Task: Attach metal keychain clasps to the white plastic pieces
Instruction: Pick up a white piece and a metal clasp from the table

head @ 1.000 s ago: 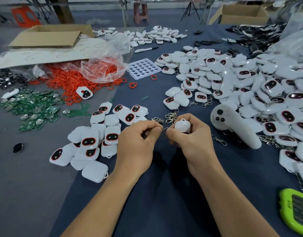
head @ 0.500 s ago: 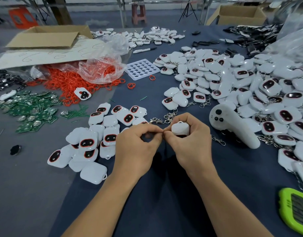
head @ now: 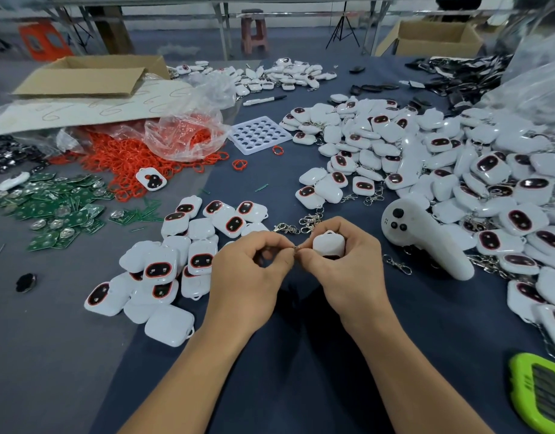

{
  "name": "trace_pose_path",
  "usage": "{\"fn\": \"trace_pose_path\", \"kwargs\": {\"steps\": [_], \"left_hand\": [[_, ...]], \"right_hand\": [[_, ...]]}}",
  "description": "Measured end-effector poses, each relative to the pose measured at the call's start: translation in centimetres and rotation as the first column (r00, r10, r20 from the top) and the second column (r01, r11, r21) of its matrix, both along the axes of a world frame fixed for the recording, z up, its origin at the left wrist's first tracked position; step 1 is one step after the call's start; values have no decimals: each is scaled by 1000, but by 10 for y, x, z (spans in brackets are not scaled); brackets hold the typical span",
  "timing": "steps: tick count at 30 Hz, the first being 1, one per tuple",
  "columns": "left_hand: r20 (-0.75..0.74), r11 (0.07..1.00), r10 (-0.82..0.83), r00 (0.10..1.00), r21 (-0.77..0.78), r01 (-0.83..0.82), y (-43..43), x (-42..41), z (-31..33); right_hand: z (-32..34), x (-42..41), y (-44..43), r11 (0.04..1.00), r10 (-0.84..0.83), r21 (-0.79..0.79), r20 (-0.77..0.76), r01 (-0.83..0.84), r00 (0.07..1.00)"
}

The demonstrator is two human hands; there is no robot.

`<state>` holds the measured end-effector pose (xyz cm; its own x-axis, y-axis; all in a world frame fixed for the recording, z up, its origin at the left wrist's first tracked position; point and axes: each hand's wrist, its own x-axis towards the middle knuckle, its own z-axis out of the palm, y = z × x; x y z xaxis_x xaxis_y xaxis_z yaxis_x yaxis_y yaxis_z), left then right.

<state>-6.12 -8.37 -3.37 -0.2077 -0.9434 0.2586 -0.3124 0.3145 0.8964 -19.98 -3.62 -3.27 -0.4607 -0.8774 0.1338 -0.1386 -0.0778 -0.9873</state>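
Orange rings [head: 122, 158] heaped at ten o'clock; green circuit boards [head: 57, 208] at nine; white controller [head: 426, 242] at three; green timer [head: 541, 393] at four.

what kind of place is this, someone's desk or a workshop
Most likely a small assembly workshop or factory bench: heaps of identical white plastic pieces cover the table, beside a pile of green circuit boards and loose red rings spilling from a bag.

Heap of plastic pieces [head: 458, 158] right of the hands [head: 248, 274]; smaller pile [head: 163, 267] left; clasps [head: 301, 225] just behind (controller [head: 426, 242] beside them)
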Motion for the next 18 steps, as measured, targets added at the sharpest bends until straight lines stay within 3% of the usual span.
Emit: {"fn": "trace_pose_path", "kwargs": {"steps": [4,18], "left_hand": [[4,999,-27,1000,-28,27,-1,2,-1],[-33,996,-84,996,33,85,1,0,2]], "right_hand": [[0,-2,-1,1000,-4,-7,100,4,995],[3,-3,-1,996,84,22,143,-88,986]]}}
